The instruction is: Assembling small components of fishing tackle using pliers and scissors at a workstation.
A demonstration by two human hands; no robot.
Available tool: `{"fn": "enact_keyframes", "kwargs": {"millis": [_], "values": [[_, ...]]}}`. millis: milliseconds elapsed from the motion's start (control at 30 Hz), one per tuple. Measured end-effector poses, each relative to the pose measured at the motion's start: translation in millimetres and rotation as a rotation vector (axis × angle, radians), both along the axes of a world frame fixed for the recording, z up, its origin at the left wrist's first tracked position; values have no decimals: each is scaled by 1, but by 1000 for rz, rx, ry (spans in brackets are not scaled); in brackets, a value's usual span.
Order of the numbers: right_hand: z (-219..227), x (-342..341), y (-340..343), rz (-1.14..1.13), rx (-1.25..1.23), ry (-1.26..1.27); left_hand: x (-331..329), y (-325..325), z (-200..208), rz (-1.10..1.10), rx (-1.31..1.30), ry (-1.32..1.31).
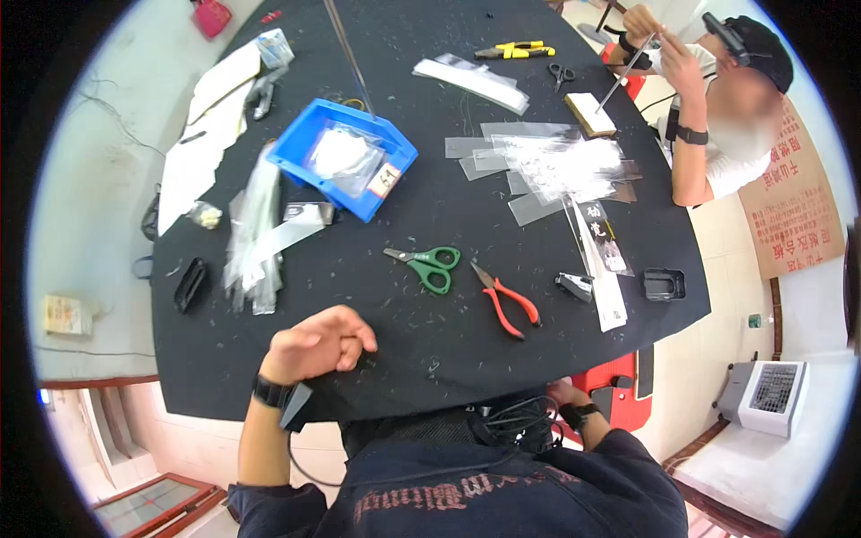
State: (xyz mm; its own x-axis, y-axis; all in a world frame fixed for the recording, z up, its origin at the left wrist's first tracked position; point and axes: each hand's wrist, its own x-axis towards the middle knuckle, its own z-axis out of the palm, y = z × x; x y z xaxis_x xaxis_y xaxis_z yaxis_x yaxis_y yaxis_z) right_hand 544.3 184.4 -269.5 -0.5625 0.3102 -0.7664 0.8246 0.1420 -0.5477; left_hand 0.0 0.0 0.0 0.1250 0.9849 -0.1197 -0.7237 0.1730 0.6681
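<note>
My left hand (323, 345) rests at the near edge of the black-covered table (404, 350), fingers loosely bent and apart, with nothing in it. Beyond it lie green-handled scissors (430, 266) and red-handled pliers (505, 300). Down beside my lap, below the table edge, is my right hand (565, 393); its fingers are mostly hidden, close to a red stool (619, 386). A small stapler (575, 286) sits near the right side, next to long white strips (609, 300). Farther off is a blue bin (300, 134) holding clear bags (345, 157).
Clear plastic sleeves (547, 166) spread at the right; more bundled sleeves (260, 242) lie left. Two black trays (664, 284) stand at opposite sides. Yellow-handled pliers (516, 50) and small black scissors (561, 75) lie far back. A co-worker (708, 99) holds a thin rod standing on a block (590, 115).
</note>
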Motion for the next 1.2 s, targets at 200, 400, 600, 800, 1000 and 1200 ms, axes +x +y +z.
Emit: {"fn": "enact_keyframes", "kwargs": {"millis": [200, 400, 600, 800, 1000, 1200], "values": [[101, -64, 44, -670, -705, 371, 12, 2, 21, -48, -1, 81], [293, -109, 33, 128, -23, 294, 22, 41, 48, -167, 84, 443], [417, -205, 82, 179, 252, 783, 43, 99, 15, -14, 119, -132], [391, -386, 176, 79, 619, 686, 41, 94, 1, -27, 122, -166], [335, -493, 208, 78, 980, 152, 33, 89, 1, 99, 105, -247], [307, -508, 214, -168, 1097, -5, 22, 84, 0, 250, 128, -288]]}}
